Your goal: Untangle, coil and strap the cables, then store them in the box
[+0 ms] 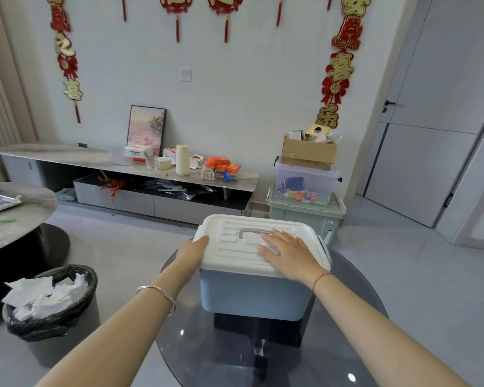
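A pale blue storage box [252, 294] with a white lid [229, 244] stands on a round dark glass table [196, 356]. The lid is on and its grey handle lies flat. My right hand [291, 254] rests flat on the lid's top, fingers spread, over the handle's near end. My left hand [192, 251] holds the lid's left edge, thumb on top and fingers hidden down the side. No cables are in view.
A bin [53, 308] lined with a black bag and full of white paper stands on the floor at the left. Stacked plastic crates [305, 196] with a cardboard box sit behind the table. A long low cabinet [151, 188] runs along the wall.
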Tool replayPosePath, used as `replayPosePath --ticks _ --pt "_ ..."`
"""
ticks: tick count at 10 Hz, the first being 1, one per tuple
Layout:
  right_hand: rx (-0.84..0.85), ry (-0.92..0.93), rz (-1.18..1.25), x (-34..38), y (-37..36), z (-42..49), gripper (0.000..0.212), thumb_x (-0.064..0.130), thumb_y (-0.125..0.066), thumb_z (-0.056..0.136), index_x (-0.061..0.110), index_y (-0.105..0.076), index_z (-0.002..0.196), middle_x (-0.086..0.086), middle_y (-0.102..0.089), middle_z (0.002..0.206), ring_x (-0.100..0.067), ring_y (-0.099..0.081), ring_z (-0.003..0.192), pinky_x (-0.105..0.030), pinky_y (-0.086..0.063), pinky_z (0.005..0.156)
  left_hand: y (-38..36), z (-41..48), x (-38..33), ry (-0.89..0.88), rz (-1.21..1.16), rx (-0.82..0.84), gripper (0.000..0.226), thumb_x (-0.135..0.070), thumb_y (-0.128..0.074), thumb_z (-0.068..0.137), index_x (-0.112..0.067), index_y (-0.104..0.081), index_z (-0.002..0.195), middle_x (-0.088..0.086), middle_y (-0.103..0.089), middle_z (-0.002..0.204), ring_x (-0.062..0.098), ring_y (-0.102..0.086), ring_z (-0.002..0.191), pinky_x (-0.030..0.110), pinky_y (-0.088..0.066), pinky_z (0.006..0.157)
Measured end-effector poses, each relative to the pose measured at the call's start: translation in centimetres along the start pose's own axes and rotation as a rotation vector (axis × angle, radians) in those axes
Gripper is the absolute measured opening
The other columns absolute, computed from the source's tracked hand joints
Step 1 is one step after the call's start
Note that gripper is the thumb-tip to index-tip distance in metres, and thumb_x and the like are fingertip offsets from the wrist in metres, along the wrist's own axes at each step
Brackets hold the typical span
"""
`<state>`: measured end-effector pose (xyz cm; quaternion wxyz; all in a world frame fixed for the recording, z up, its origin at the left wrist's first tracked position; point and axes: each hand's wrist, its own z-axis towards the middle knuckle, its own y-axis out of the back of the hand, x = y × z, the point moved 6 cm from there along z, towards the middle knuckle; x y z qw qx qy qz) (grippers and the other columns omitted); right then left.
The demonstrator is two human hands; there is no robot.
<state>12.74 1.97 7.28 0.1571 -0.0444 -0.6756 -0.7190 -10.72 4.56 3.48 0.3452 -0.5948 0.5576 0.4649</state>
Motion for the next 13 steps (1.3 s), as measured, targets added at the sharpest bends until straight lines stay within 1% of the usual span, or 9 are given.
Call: replayPosePath --ticks 2,4,6,7,8,9,10,11,13 --pt "-0.013 0.005 0.011 0.0 0.0 0.0 0.06 0.064 -0.023 0.093 0.037 -0.028 0.146 0.008 -0.013 0.159 -0.014 -0.009 0.146 -0.041 -0.003 0.117 -0.1 0.5 0.4 -0.005 -0.17 -0.071 0.034 -0.032 -0.061 0.088 -0.013 -0.054 0.116 0.008 -0.062 0.106 0.025 -0.058 0.089 0.033 -0.048 0.074" --pt "-0.027 0.014 0.009 -0.2 -0.1 0.1 0.061 0.066 -0.023 0.092 0.037 -0.029 0.146 0.008 -0.015 0.159 -0.014 -0.011 0.146 -0.04 -0.004 0.117 0.7 -0.1 -1.1 -0.329 -0.008 -0.263 0.006 -0.014 -0.057 0.086 -0.013 -0.06 0.08 0.0 -0.057 0.07 0.024 -0.051 0.07 0.029 -0.039 0.058" --pt "-0.044 0.005 0.03 -0.2 -0.1 0.1 0.06 0.064 -0.024 0.093 0.037 -0.031 0.145 0.008 -0.017 0.158 -0.013 -0.013 0.146 -0.038 -0.005 0.117 0.9 -0.5 -1.5 -0.356 0.025 -0.279 0.015 -0.015 -0.058 0.087 -0.025 -0.059 0.075 -0.007 -0.059 0.074 0.021 -0.055 0.077 0.029 -0.042 0.069" --pt "-0.095 0.014 0.054 -0.1 0.3 -0.5 0.057 0.06 -0.028 0.094 0.033 -0.038 0.143 0.007 -0.024 0.156 -0.013 -0.018 0.144 -0.035 -0.008 0.117 0.5 -0.8 -2.1 -0.385 0.086 -0.278 0.02 -0.014 -0.054 0.089 -0.013 -0.066 0.105 0.002 -0.067 0.096 0.023 -0.06 0.088 0.029 -0.042 0.074" --pt "-0.312 0.08 -0.017 -0.2 1.7 -1.6 0.05 0.054 -0.031 0.096 0.028 -0.049 0.135 0.006 -0.037 0.15 -0.013 -0.028 0.14 -0.031 -0.011 0.117 -0.6 -0.9 -2.5 -0.411 0.138 -0.256 0.024 -0.016 -0.049 0.092 -0.01 -0.063 0.11 0.007 -0.068 0.106 0.025 -0.058 0.091 0.031 -0.043 0.076" --pt "-0.4 0.113 -0.15 -1.2 2.0 -3.1 0.054 0.061 -0.03 0.093 0.027 -0.056 0.127 0.005 -0.045 0.145 -0.014 -0.034 0.137 -0.033 -0.01 0.117 -2.8 -1.1 -2.2 -0.458 0.143 -0.165 0.044 -0.042 -0.049 0.092 -0.014 -0.054 0.126 0.004 -0.062 0.122 0.025 -0.056 0.108 0.035 -0.045 0.087" --pt "-0.372 0.1 -0.231 -3.0 1.7 -3.3 0.075 0.074 -0.014 0.086 0.028 -0.054 0.13 0.006 -0.047 0.143 -0.013 -0.035 0.136 -0.034 -0.009 0.117 -4.6 -1.1 -2.2 -0.513 0.229 -0.126 0.072 -0.069 -0.047 0.082 -0.021 -0.045 0.137 -0.002 -0.054 0.132 0.024 -0.048 0.124 0.039 -0.041 0.099" --pt "-0.308 0.07 -0.18 -3.5 2.2 -2.7 0.081 0.076 -0.008 0.083 0.028 -0.05 0.132 0.006 -0.046 0.143 -0.011 -0.036 0.134 -0.033 -0.009 0.117 -5.6 -0.9 -3.2 -0.579 0.331 -0.109 0.071 -0.075 -0.039 0.08 -0.022 -0.049 0.126 -0.003 -0.057 0.124 0.024 -0.05 0.121 0.037 -0.042 0.091" --pt "-0.316 0.037 0.026 -1.8 5.3 -3.7 0.052 0.052 -0.037 0.096 0.026 -0.039 0.141 0.007 -0.033 0.152 -0.009 -0.027 0.14 -0.033 -0.014 0.118 -5.7 -1.3 -5.6 -0.717 0.791 -0.254 0.089 -0.074 -0.023 0.086 -0.016 -0.011 0.153 0.008 -0.014 0.16 0.029 -0.011 0.147 0.046 -0.012 0.117"
